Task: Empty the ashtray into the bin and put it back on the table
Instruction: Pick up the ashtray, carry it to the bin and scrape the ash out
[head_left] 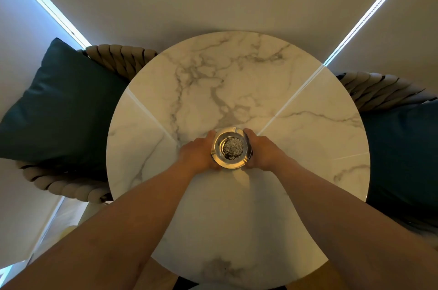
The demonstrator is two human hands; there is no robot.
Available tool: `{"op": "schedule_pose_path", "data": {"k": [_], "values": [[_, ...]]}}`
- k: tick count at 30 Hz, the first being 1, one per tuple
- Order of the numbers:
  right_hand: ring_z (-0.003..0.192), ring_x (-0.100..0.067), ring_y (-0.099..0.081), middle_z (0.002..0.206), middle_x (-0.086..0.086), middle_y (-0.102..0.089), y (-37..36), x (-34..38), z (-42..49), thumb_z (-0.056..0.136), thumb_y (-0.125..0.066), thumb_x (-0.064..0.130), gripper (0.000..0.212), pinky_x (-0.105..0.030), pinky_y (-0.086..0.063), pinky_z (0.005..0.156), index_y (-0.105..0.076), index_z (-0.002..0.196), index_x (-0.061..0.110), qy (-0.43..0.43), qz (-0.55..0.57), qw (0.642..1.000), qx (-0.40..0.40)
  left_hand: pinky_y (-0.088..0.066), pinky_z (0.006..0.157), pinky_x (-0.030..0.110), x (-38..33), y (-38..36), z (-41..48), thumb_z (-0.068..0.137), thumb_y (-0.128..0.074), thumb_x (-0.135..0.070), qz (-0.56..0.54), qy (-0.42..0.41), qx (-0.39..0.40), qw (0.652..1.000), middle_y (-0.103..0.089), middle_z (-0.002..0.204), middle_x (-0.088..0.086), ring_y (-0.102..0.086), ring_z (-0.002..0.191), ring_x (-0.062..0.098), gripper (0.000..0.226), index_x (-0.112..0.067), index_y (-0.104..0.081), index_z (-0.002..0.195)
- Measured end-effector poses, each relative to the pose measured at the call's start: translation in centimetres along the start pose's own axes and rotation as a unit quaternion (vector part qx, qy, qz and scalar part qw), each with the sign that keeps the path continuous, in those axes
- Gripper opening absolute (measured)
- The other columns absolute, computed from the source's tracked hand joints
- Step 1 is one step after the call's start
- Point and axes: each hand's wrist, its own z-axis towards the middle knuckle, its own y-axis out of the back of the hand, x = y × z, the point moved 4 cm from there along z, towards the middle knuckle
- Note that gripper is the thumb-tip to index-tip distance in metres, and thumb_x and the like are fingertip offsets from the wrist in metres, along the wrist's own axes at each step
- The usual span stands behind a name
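A round clear glass ashtray (231,148) with grey ash and dark bits in its bowl sits near the middle of a round white marble table (237,81). My left hand (198,153) clasps its left side and my right hand (263,151) clasps its right side, fingers curled around the rim. Whether the ashtray rests on the tabletop or is just lifted off it cannot be told. No bin is in view.
A woven rope chair (123,57) with a dark teal cushion (64,104) stands to the left of the table. A second rope chair (379,90) with a teal cushion (403,159) stands to the right. A pale wall is behind.
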Motion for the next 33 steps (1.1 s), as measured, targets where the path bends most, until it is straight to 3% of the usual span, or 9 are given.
{"op": "schedule_pose_path", "data": {"k": [12,22,33], "values": [[0.099,-0.032,-0.065,0.111,-0.014,-0.068,-3.1,1.7,-6.7,0.062,-0.090,0.023,0.099,-0.045,-0.055,0.084,-0.032,0.142,0.016,0.007,-0.005,1.000,0.013,-0.042,0.067,0.033,0.3,-1.4,-8.0,0.046,-0.083,-0.053,-0.022,-0.003,0.002,1.000,-0.065,0.103,-0.001,-0.063,0.093,0.027,0.095,-0.036,-0.034,0.125],[0.098,-0.030,-0.066,0.113,-0.012,-0.068,-6.6,1.8,-12.4,0.062,-0.089,0.026,0.100,-0.044,-0.056,0.083,-0.028,0.142,0.018,0.010,-0.018,1.000,0.020,-0.051,0.073,0.037,0.0,-3.8,-14.7,0.049,-0.085,-0.051,-0.018,-0.014,0.007,1.000,-0.067,0.103,-0.001,-0.065,0.091,0.027,0.095,-0.034,-0.033,0.126],[0.107,-0.031,-0.063,0.124,-0.015,-0.064,-10.1,0.7,-15.9,0.065,-0.089,0.029,0.113,-0.039,-0.053,0.086,-0.019,0.152,0.016,0.030,-0.024,0.998,0.041,-0.048,0.068,0.034,0.0,-7.1,-19.2,0.056,-0.084,-0.050,-0.028,-0.008,0.023,0.999,-0.066,0.099,-0.001,-0.064,0.087,0.024,0.093,-0.033,-0.032,0.131]]}}
